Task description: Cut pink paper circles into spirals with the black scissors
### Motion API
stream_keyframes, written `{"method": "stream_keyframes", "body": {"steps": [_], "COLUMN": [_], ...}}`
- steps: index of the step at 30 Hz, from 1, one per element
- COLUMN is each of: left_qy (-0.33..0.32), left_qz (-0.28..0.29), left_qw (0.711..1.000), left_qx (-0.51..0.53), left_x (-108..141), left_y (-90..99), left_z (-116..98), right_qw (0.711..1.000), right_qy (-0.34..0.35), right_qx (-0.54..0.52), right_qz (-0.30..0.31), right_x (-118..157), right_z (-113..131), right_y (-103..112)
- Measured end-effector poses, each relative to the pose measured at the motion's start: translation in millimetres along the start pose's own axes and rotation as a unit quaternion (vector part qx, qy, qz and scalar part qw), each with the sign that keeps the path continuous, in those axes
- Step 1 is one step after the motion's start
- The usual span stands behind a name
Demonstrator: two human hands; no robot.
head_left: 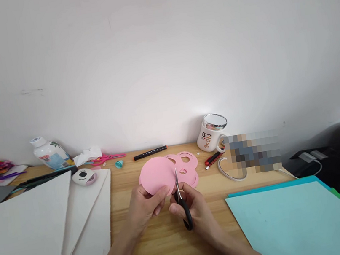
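Note:
My left hand (151, 202) pinches the lower edge of a round pink paper disc (158, 175), thumb on top and fingers beneath. My right hand (191, 205) grips a pair of black-handled scissors (186, 214), its blades pointing up and away from me at the disc's right edge. Whether the blades touch the paper I cannot tell. Behind the disc lie pink paper pieces (192, 178) with rounded outlines and cut-out holes, partly hidden by the disc.
Across the back stand a white bottle (50, 153), pink scissors (106, 158), a black marker (150, 152) and a white mug (211, 134). White boards (29, 238) with a small white-and-pink device (84, 177) lie left; light blue sheets (298, 215) lie right.

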State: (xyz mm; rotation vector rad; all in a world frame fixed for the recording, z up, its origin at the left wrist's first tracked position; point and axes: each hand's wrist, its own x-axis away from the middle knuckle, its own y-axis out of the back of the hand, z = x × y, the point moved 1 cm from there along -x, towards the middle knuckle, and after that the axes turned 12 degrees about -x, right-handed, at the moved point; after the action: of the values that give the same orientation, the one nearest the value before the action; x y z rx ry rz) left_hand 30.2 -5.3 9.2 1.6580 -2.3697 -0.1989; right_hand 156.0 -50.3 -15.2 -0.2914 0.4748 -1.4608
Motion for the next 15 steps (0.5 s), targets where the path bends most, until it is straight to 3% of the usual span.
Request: {"method": "stream_keyframes", "body": {"steps": [15], "left_qy": [0.004], "left_qz": [-0.021], "left_qw": [0.999], "left_qx": [0.039], "left_x": [0.3], "left_y": [-0.5], "left_z": [-0.5], "right_qw": [0.999], "right_qy": [-0.033], "right_qx": [0.014], "right_qz": [-0.022], "right_x": [1.1], "right_z": [-3.3], "right_y": [2.0]}}
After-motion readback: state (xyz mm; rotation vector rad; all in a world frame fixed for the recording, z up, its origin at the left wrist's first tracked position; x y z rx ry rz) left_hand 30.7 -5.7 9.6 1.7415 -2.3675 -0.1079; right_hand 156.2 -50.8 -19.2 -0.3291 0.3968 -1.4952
